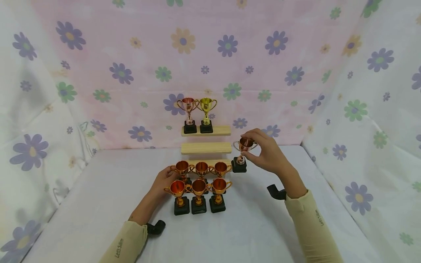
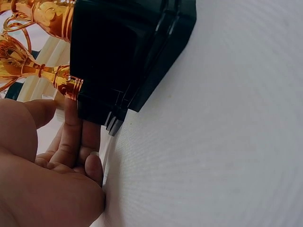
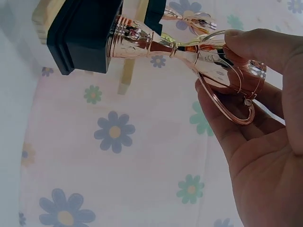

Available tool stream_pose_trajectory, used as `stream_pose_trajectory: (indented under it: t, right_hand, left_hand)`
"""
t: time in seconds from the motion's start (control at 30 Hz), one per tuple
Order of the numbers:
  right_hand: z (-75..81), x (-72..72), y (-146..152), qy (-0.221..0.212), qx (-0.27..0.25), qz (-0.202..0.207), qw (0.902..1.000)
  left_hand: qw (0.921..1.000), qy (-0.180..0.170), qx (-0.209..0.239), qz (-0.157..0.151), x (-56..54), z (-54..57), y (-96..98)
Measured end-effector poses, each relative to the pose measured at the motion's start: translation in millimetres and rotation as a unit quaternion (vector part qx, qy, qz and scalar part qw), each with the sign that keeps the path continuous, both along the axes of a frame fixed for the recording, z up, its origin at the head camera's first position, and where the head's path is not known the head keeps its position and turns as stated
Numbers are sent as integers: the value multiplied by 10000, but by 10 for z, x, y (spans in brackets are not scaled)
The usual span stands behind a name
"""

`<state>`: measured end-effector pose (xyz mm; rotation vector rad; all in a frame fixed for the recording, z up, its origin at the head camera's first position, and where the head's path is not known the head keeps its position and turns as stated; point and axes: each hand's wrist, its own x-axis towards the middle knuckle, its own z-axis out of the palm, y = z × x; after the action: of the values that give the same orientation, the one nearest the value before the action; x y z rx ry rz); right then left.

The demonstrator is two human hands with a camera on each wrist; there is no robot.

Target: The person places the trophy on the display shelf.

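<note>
My right hand [image 1: 268,155] pinches a copper-pink trophy cup [image 3: 135,40] by its two-handled bowl, thumb on one side and fingers on the other. It is upright, its black base [image 1: 239,166] beside the right end of the lower wooden steps. My left hand [image 1: 162,182] is at the left of two rows of bronze-orange trophies, closest to the back-left trophy [image 1: 182,167]. In the left wrist view its fingers [image 2: 72,132] reach against that trophy's black base [image 2: 97,104], while the thumb stands apart. The front-left trophy [image 1: 177,189] partly covers this.
A wooden stepped rack [image 1: 206,148] stands behind the rows. On its top step are a pink-copper trophy [image 1: 188,106] and a gold trophy [image 1: 206,106]. The bronze trophies hide much of the lowest step. Flower-printed cloth [image 1: 148,73] hangs behind the white table [image 1: 115,190].
</note>
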<state>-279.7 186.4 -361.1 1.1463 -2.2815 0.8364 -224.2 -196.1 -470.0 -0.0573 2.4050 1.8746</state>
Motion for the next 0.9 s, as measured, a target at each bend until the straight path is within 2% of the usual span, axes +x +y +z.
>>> stream_pose_trajectory:
  t: [0.27, 0.47, 0.7, 0.9]
  right_hand:
    - [246, -139, -49, 23, 48, 197, 9998]
    - [344, -285, -78, -42, 86, 355, 9993]
    - [427, -451, -141, -56, 65, 304, 9995]
    - [554, -523, -200, -1, 104, 296, 9995]
  left_hand:
    - [9998, 26, -183, -36, 26, 56, 4]
    - [10000, -7, -63, -9, 17, 32, 0]
    - [9996, 81, -228, 121, -165, -347, -73]
    - [9998, 99, -173, 92, -192, -375, -78]
